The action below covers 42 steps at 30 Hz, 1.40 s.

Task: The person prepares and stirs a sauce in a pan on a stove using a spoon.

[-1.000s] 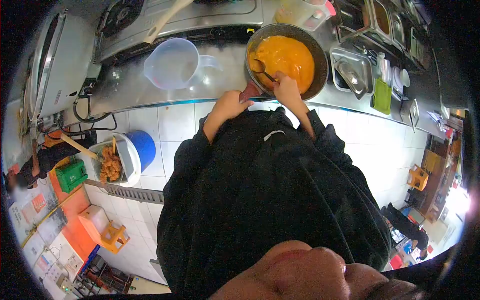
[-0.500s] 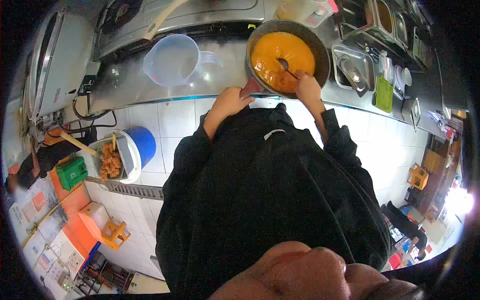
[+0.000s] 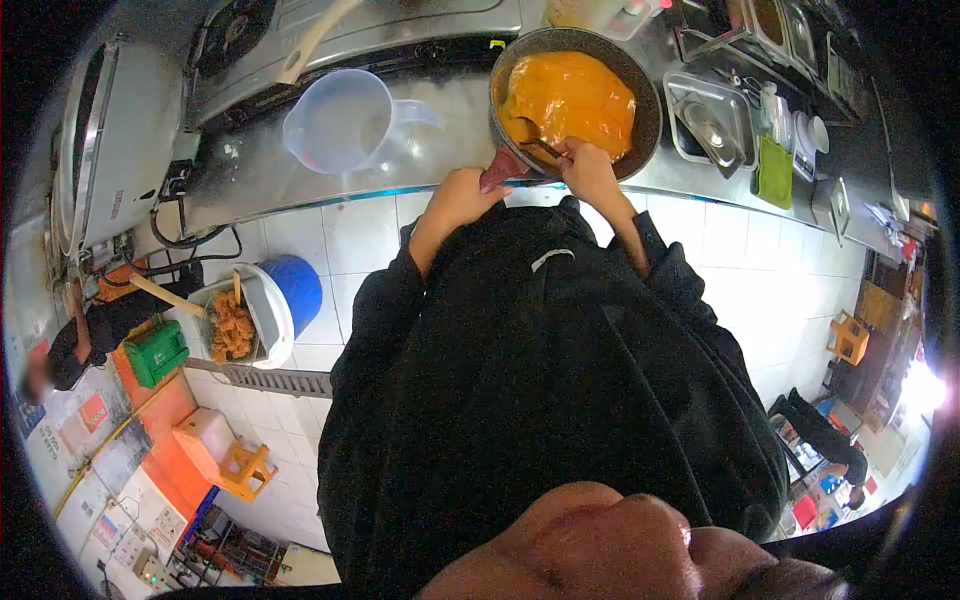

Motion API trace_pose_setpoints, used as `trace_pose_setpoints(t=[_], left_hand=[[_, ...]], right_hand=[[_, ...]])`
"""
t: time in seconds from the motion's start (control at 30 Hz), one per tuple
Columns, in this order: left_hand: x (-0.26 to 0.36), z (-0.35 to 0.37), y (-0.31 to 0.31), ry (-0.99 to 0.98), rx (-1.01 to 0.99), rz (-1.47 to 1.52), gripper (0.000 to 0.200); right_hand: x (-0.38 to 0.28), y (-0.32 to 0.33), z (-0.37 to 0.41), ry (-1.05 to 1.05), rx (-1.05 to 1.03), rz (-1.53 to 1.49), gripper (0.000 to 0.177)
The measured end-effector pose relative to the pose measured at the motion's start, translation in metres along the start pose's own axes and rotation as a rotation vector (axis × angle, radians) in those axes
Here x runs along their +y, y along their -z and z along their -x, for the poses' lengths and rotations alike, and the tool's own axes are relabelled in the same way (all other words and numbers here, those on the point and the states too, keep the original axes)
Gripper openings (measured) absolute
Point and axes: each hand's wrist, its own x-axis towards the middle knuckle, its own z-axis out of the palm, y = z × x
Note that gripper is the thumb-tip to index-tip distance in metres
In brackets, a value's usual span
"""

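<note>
While the left hand [image 3: 460, 199] grips the handle [image 3: 503, 169], the right [image 3: 590, 172] pinches a spoon [image 3: 541, 147].

Its bowl is partly sunk in orange sauce [image 3: 575, 95] inside the pan [image 3: 648, 105].

Can't read any txt, brand or no. for sure. Dark lettering on the big grey metal appliance [image 3: 140, 130] to my L is too small; print on the white wall sheet w/ red block [image 3: 88, 418], lower L, is too blurry.

Sauce [image 3: 575, 95] is glowing bright orange in a dark grey pan [image 3: 648, 125], cloth [image 3: 773, 172] is showing up lime green, and that tub [image 3: 292, 292] is rocking a deep blue.
</note>
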Motion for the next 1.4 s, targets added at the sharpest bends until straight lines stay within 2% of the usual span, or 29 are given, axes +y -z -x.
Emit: trace_pose_setpoints(t=[0.1, 0.17, 0.27, 0.33, 0.37, 0.43, 0.5, 0.57, 0.67, 0.73, 0.83, 0.9, 0.97, 1.13, 1.27, 1.3, 1.37, 1.4], left_hand=[[0.0, 0.0, 0.0, -0.055, 0.046, 0.002, 0.041], [-0.001, -0.002, 0.0, 0.023, -0.031, -0.019, 0.041], [-0.003, -0.001, -0.001, -0.03, 0.005, -0.015, 0.042], [-0.003, -0.001, -0.001, -0.032, 0.018, -0.016, 0.041], [-0.002, 0.0, -0.001, -0.035, 0.029, -0.017, 0.041], [0.0, 0.0, 0.0, -0.03, 0.037, -0.012, 0.041], [0.007, 0.001, 0.003, -0.027, 0.044, -0.008, 0.041], [0.019, 0.004, 0.012, 0.132, -0.076, 0.01, 0.042], [0.009, 0.001, 0.007, 0.091, -0.054, -0.022, 0.043], [0.002, 0.0, 0.002, 0.051, -0.022, -0.022, 0.043], [-0.005, -0.001, -0.003, -0.017, 0.029, -0.014, 0.043], [-0.004, -0.001, -0.002, -0.044, 0.051, -0.007, 0.042], [0.0, -0.001, 0.001, 0.028, -0.014, -0.004, 0.046], [0.006, 0.002, 0.005, 0.035, -0.032, 0.004, 0.048], [0.004, -0.001, 0.004, 0.072, -0.077, -0.005, 0.048], [-0.001, -0.003, 0.002, 0.064, -0.072, -0.013, 0.048], [-0.009, -0.002, -0.006, -0.136, 0.099, 0.036, 0.041], [-0.003, 0.001, -0.002, -0.074, 0.06, 0.029, 0.041]], right_hand=[[-0.004, 0.001, 0.001, -0.007, -0.001, -0.006, 0.024], [-0.006, 0.003, 0.0, -0.003, 0.01, -0.005, 0.023], [-0.007, 0.011, -0.007, 0.028, 0.111, 0.092, 0.019], [0.011, 0.021, -0.029, 0.072, 0.298, 0.161, 0.019], [0.019, 0.026, -0.041, 0.071, 0.3, 0.159, 0.019], [0.031, 0.039, -0.065, -0.068, 0.387, 0.225, 0.018], [0.042, 0.043, -0.079, -0.062, 0.406, 0.265, 0.017], [0.05, 0.039, -0.091, -0.051, 0.424, 0.306, 0.017], [0.055, 0.028, -0.098, -0.096, 0.324, 0.261, 0.016], [0.05, 0.024, -0.085, 0.08, 0.229, 0.245, 0.021], [0.048, 0.019, -0.069, 0.179, 0.178, 0.2, 0.022], [0.048, 0.016, -0.06, 0.173, 0.142, 0.238, 0.018], [0.048, 0.015, -0.048, 0.167, 0.11, 0.273, 0.014], [0.034, 0.027, -0.006, 0.152, -0.031, 0.153, 0.016], [0.017, 0.035, 0.009, 0.091, -0.047, 0.002, 0.014], [0.018, 0.033, 0.01, 0.057, -0.063, -0.05, 0.015], [0.018, 0.028, 0.012, 0.025, -0.075, -0.103, 0.016], [0.018, 0.026, 0.012, 0.043, -0.044, -0.113, 0.017]])
